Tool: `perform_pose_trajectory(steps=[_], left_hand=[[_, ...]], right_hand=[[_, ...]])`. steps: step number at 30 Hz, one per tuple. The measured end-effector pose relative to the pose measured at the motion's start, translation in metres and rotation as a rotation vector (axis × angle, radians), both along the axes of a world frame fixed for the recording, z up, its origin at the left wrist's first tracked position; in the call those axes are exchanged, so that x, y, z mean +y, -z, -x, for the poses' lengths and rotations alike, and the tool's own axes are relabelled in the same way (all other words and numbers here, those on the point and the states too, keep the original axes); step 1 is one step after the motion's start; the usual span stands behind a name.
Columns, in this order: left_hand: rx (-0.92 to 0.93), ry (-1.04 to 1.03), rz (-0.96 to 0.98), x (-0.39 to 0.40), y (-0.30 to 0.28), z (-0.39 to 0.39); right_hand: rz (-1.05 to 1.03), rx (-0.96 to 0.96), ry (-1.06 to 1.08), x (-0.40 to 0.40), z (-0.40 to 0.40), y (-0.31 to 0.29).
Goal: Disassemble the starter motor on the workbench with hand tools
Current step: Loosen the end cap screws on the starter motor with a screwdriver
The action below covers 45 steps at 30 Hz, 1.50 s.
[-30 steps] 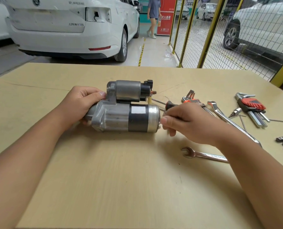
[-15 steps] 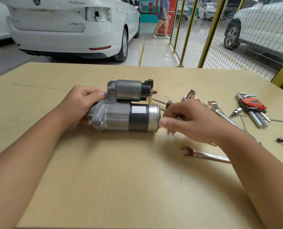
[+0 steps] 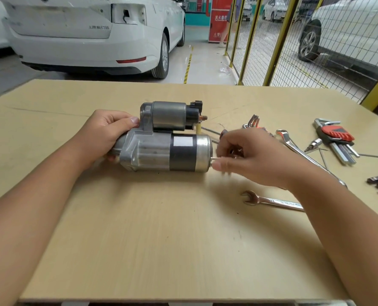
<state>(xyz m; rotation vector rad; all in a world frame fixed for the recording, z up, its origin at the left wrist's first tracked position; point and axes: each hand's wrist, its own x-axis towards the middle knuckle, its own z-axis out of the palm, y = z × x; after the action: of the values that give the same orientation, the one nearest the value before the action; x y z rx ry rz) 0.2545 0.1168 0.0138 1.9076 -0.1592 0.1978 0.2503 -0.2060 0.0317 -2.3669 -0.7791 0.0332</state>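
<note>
- Head view: the starter [image 3: 166, 151] lies on its side near the middle of the surface [image 3: 161, 239], long axis running left to right, the smaller solenoid [image 3: 172, 115] on its far side.
- The left hand [image 3: 104, 133] wraps the nose end on the left, thumb on top against the cast housing, fingers curled round the far and under side; it is closed on the motor and looks to be steadying it.
- The right hand [image 3: 250, 157] sits just beside the round end cap [image 3: 204, 153], so the motor lies to the left of those fingers [image 3: 219, 165].
- A thin metal pin, likely a through bolt [image 3: 214, 159], sticks out of the cap along the motor's axis. The thumb and forefinger pinch close on it; the other fingers are loosely bent and blurred, so how firm the hold is cannot be told.
- My judgement: the bolt has to come straight out to the right, in line with the long axis, and the right hand is the nearer one for that.
- The motor looks whole: grey cast front, black band with a white label, bright cap, copper stud on the solenoid's end.
- A spanner [image 3: 272, 200] lies nearer the person, below the right wrist; hex keys [image 3: 336, 138] lie well off to the right.
</note>
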Motion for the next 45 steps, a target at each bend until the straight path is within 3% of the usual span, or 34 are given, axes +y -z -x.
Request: perform_pose_trajectory(steps=[6, 11, 21, 25, 30, 36, 41, 45], left_hand=[[0.011, 0.002, 0.012, 0.0005, 0.0001, -0.0010], [0.010, -0.012, 0.029, 0.0022, 0.0018, -0.0013], [0.022, -0.007, 0.025, 0.0044, 0.0036, -0.0031], [0.023, -0.003, 0.019, 0.0042, 0.0031, -0.0036], [0.007, 0.004, 0.027, 0.0027, 0.0013, -0.0012], [0.002, 0.009, 0.036, 0.0026, 0.0016, -0.0013], [0.015, 0.003, 0.022, 0.0027, 0.0029, -0.0032], [0.021, 0.004, 0.024, 0.0023, 0.0020, -0.0021]], right_hand=[[0.015, 0.072, -0.002, 0.0024, -0.0002, -0.0004], [-0.008, -0.012, 0.008, -0.0017, 0.0007, -0.0017], [-0.037, 0.011, -0.004, -0.0036, 0.0004, -0.0040], [0.049, 0.096, -0.020, -0.0006, 0.0003, -0.0028], [0.093, -0.010, -0.021, -0.0031, -0.0011, -0.0036], [0.040, 0.075, -0.031, -0.0043, -0.0004, -0.0042], [0.013, -0.015, -0.013, -0.0034, -0.0013, -0.0040], [0.024, 0.049, -0.019, -0.0048, 0.0008, -0.0060]])
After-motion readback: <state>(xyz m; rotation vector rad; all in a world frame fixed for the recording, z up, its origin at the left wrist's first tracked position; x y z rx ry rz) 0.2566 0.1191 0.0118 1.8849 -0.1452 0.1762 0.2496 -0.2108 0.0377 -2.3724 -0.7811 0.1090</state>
